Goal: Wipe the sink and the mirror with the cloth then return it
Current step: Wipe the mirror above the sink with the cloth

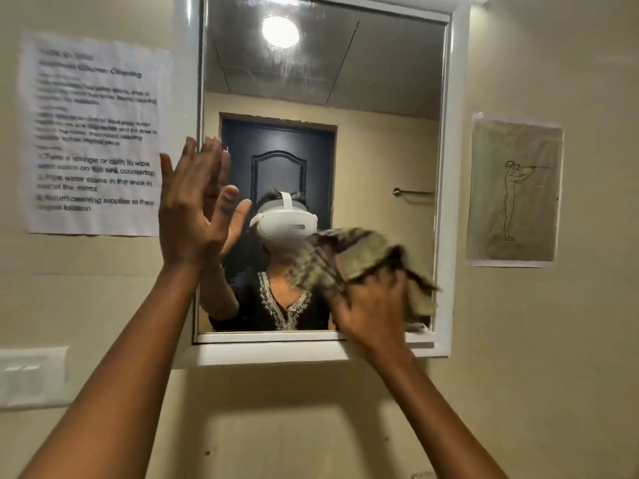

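My right hand (371, 305) grips the bunched cloth (359, 261) against the mirror (380, 133) at its five o'clock corner. Streaked glass lies toward twelve o'clock, so I judge the wipe goes upward. My left hand (193, 209) rests open on the nine o'clock edge.

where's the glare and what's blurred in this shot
Head view: glare sits high on the mirror, where a reflected ceiling light blooms white over streaks on the glass; the cloth and right hand pressing it are motion-smeared; the open left hand is sharper; small print on the paper notice is too soft to read; wide-angle bending tilts the mirror frame.
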